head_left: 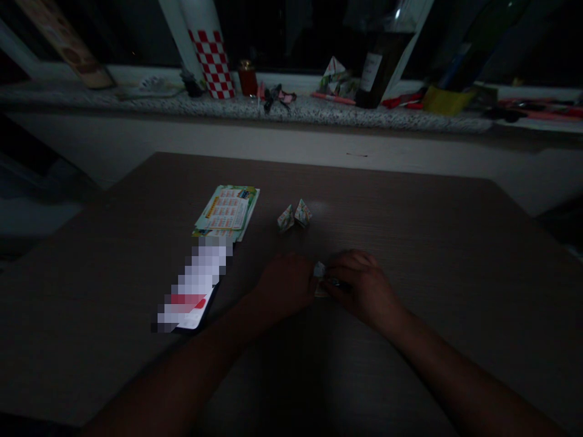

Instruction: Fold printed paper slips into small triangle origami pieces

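Between my hands, low over the middle of the table, is a small piece of folded paper. My left hand closes on its left side, with the fingertips mostly hidden in the dim light. On the right side, my right hand pinches the same paper between thumb and fingers. Just beyond my hands stand two small folded paper pieces, a left one and a right one, pointed and printed in green and white. To the left lies a stack of printed calendar cards.
A phone with a lit, blurred screen lies below the cards. Along the back, a stone windowsill holds a red-and-white checkered bottle, a small red jar, a dark labelled bottle and a larger folded paper shape.
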Demonstrator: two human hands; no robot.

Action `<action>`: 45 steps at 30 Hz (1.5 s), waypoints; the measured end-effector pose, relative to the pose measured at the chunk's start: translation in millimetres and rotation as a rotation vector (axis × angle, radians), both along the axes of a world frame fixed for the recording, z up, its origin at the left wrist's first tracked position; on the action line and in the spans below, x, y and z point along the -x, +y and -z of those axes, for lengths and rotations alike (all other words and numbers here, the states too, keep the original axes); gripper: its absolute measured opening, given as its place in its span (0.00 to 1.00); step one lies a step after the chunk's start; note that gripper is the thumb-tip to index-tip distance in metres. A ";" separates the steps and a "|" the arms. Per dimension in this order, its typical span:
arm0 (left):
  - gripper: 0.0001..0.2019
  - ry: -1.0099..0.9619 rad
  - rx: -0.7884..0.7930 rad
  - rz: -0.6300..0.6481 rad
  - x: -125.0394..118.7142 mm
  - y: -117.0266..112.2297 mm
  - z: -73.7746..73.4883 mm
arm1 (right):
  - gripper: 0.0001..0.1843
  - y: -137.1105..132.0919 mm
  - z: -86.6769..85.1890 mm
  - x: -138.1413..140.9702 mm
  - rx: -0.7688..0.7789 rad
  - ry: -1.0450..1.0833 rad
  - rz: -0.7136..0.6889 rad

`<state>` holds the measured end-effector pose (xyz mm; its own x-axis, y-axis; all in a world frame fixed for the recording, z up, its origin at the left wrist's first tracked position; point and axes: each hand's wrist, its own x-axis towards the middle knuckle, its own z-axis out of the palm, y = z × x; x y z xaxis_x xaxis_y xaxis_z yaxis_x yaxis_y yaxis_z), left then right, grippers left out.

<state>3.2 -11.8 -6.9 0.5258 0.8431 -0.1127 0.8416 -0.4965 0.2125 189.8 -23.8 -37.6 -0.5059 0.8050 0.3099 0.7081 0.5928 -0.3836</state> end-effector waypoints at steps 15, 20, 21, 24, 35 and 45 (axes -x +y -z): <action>0.13 0.024 0.023 -0.011 -0.4 -0.3 -3.8 | 0.05 2.9 -2.4 -1.6 0.068 0.043 -0.005; 0.12 0.028 0.049 -0.016 -0.5 0.0 -6.6 | 0.09 8.2 -1.8 -9.0 0.082 0.067 -0.069; 0.12 0.026 0.047 -0.016 -0.5 -0.1 -6.8 | 0.10 9.2 -1.4 -10.9 0.093 0.073 -0.089; 0.12 0.018 0.044 -0.021 -0.5 -0.6 -6.7 | 0.11 11.8 -0.2 -16.7 0.119 0.098 -0.140; 0.14 0.020 0.014 -0.016 2.4 -0.1 -1.5 | 0.18 13.6 -6.9 -26.1 0.209 0.175 -0.283; 0.31 0.087 -0.005 -0.182 -19.1 0.5 -3.7 | 0.15 12.1 -6.3 -24.0 0.193 0.170 -0.233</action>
